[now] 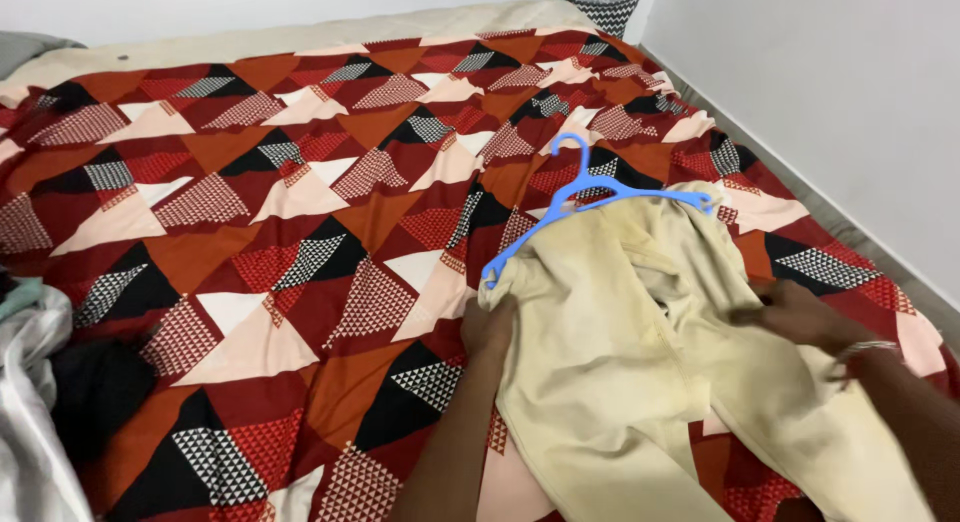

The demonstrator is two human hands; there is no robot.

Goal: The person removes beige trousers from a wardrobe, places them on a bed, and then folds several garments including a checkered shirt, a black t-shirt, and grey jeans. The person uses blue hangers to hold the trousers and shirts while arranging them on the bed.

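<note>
Lying mid-bed on the patterned bedspread (pixel 300 232), the cream garment (pixel 620 362) on its blue hanger (pixel 590 197); I see left hand (pixel 487 327) pinching its edge, right hand (pixel 795 317) flat, open.

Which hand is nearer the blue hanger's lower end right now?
Left. The left hand presses the cream garment just below the blue hanger's lower end; the right hand rests farther away on the garment's right side.

The bed (pixel 300 232), spread with a red, black and cream triangle-patterned sheet, carried cream trousers (pixel 620 362) on a blue hanger (pixel 585 197).
</note>
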